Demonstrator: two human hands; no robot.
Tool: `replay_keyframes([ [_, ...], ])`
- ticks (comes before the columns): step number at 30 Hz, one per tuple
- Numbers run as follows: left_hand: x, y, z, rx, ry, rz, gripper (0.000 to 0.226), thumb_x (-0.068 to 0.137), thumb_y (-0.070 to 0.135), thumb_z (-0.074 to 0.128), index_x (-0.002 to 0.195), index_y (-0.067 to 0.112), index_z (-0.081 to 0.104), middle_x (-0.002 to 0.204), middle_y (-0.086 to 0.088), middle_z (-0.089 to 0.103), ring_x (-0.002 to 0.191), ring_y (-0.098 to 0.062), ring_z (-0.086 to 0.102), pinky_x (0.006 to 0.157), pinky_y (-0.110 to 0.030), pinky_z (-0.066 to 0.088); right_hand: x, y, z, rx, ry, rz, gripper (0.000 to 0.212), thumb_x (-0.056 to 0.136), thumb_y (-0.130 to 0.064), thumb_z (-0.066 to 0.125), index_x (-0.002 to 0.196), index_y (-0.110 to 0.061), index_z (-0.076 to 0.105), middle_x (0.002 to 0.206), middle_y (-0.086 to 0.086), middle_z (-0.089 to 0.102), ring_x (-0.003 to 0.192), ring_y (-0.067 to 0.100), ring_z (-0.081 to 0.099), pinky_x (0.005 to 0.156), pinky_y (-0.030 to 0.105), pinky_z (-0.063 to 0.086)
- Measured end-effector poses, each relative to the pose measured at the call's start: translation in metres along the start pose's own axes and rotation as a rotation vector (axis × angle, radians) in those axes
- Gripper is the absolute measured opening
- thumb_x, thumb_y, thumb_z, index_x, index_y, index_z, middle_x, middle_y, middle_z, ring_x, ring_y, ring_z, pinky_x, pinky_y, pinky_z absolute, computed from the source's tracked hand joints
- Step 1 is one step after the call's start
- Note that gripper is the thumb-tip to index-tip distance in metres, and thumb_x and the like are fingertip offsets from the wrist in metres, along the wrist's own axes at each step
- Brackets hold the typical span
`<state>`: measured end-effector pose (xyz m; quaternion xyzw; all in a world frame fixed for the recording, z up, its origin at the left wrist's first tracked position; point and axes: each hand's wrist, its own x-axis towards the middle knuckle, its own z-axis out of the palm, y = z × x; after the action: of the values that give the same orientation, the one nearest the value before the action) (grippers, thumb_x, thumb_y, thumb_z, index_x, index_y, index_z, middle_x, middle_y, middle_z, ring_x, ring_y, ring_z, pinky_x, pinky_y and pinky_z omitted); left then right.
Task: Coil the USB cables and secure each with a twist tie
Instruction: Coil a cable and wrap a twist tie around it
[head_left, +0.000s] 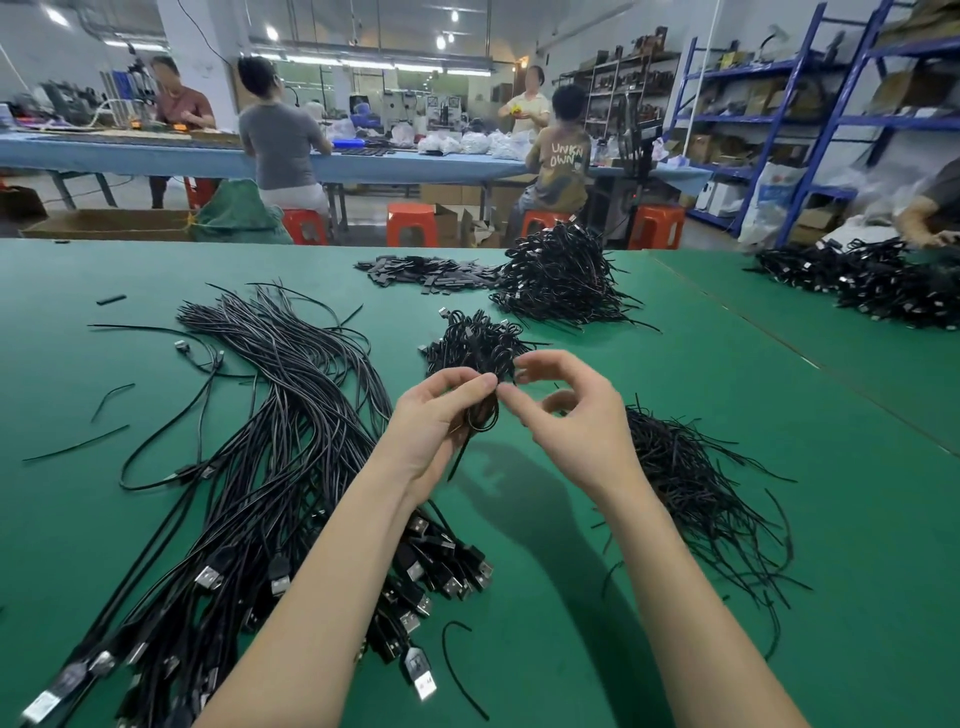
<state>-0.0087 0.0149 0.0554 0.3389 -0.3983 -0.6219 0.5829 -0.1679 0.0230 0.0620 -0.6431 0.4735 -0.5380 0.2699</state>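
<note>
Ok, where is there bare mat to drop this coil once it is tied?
Bare green mat lies right of the small coiled pile, between the big coiled heap and the twist ties. The left side is crowded with uncoiled cables.

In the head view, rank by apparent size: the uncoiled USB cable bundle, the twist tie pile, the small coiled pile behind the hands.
1. uncoiled USB cable bundle
2. twist tie pile
3. small coiled pile, though it lies farther from the camera.
</note>
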Motion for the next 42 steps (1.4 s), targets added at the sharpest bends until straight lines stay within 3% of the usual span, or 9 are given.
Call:
replay_keyframes([
  [4, 0.001, -0.004, -0.001, 0.069, 0.026, -0.042, 0.01, 0.082, 0.011, 0.075, 0.084, 0.015, 0.066, 0.069, 0.002, 0.063, 0.059, -0.009, 0.055, 0.055, -0.017, 0.045, -0.001, 0.012, -0.008, -0.337, -0.032, -0.399, 0.012, 0.086, -0.029, 0.08, 0.096, -0.027, 0.074, 0.095, -0.018, 0.068, 0.063, 0.01, 0.063, 0.063, 0.019, 0.047],
  [14, 0.001, -0.005, -0.007, 0.106, 0.013, -0.122, 0.012, 0.08, 0.012, 0.076, 0.083, 0.014, 0.064, 0.063, 0.002, 0.062, 0.051, -0.008, 0.053, 0.046, -0.017, 0.04, -0.002, 0.021, -0.007, -0.351, -0.024, -0.43, 0.004, 0.089, -0.028, 0.078, 0.092, -0.028, 0.078, 0.088, -0.019, 0.072, 0.06, 0.008, 0.064, 0.061, 0.023, 0.051],
  [16, 0.0, -0.007, -0.005, 0.081, 0.008, -0.079, 0.018, 0.072, 0.015, 0.079, 0.082, 0.014, 0.064, 0.067, 0.002, 0.064, 0.056, -0.008, 0.056, 0.051, -0.016, 0.044, -0.003, 0.018, -0.002, -0.191, -0.022, -0.246, 0.004, 0.087, -0.024, 0.08, 0.084, -0.025, 0.079, 0.076, -0.014, 0.073, 0.054, 0.008, 0.064, 0.056, 0.021, 0.049],
  [20, 0.0, -0.008, -0.003, 0.079, -0.021, 0.056, 0.025, 0.062, 0.019, 0.084, 0.081, 0.017, 0.067, 0.081, 0.0, 0.073, 0.072, -0.008, 0.064, 0.069, -0.017, 0.05, -0.002, 0.007, 0.003, 0.842, -0.235, 0.734, 0.011, 0.075, -0.014, 0.082, 0.069, -0.01, 0.074, 0.068, 0.002, 0.066, 0.044, 0.003, 0.056, 0.042, 0.012, 0.045],
  [22, 0.0, -0.007, -0.002, 0.091, -0.024, 0.061, 0.019, 0.061, 0.021, 0.086, 0.074, 0.02, 0.071, 0.082, -0.002, 0.073, 0.073, -0.01, 0.064, 0.071, -0.018, 0.051, -0.003, 0.006, 0.005, 1.017, -0.238, 0.86, 0.01, 0.077, -0.014, 0.08, 0.074, -0.008, 0.073, 0.069, 0.002, 0.066, 0.046, 0.002, 0.058, 0.042, 0.01, 0.046],
  [27, 0.002, -0.002, -0.009, 0.099, 0.073, -0.035, 0.017, 0.076, 0.011, 0.08, 0.07, 0.019, 0.066, 0.068, -0.001, 0.064, 0.058, -0.009, 0.055, 0.056, -0.017, 0.045, -0.003, 0.013, -0.002, -0.087, -0.138, -0.004, 0.019, 0.084, -0.022, 0.081, 0.099, -0.031, 0.074, 0.091, -0.013, 0.074, 0.062, 0.004, 0.067, 0.062, 0.02, 0.054],
  [30, 0.002, -0.001, -0.011, 0.146, 0.074, -0.082, 0.019, 0.08, 0.009, 0.078, 0.071, 0.018, 0.063, 0.066, 0.001, 0.063, 0.055, -0.009, 0.054, 0.052, -0.017, 0.044, -0.001, 0.019, -0.008, -0.392, -0.095, -0.303, 0.018, 0.084, -0.024, 0.08, 0.098, -0.035, 0.073, 0.092, -0.022, 0.071, 0.067, 0.002, 0.066, 0.067, 0.031, 0.056],
  [37, 0.0, -0.003, -0.01, 0.206, 0.056, -0.152, 0.016, 0.084, 0.011, 0.076, 0.078, 0.017, 0.062, 0.062, 0.004, 0.06, 0.052, -0.007, 0.052, 0.047, -0.016, 0.04, -0.007, 0.025, -0.005, -0.413, -0.032, -0.384, 0.009, 0.085, -0.03, 0.08, 0.093, -0.032, 0.076, 0.087, -0.021, 0.07, 0.062, 0.002, 0.061, 0.062, 0.03, 0.054],
  [42, 0.002, -0.008, -0.012, 0.21, 0.097, -0.09, 0.017, 0.081, 0.009, 0.078, 0.077, 0.014, 0.062, 0.065, 0.001, 0.06, 0.058, -0.011, 0.051, 0.056, -0.019, 0.043, -0.007, 0.026, 0.003, -0.434, -0.008, -0.382, 0.004, 0.086, -0.025, 0.079, 0.09, -0.025, 0.078, 0.082, -0.015, 0.072, 0.06, 0.008, 0.06, 0.066, 0.033, 0.055],
])
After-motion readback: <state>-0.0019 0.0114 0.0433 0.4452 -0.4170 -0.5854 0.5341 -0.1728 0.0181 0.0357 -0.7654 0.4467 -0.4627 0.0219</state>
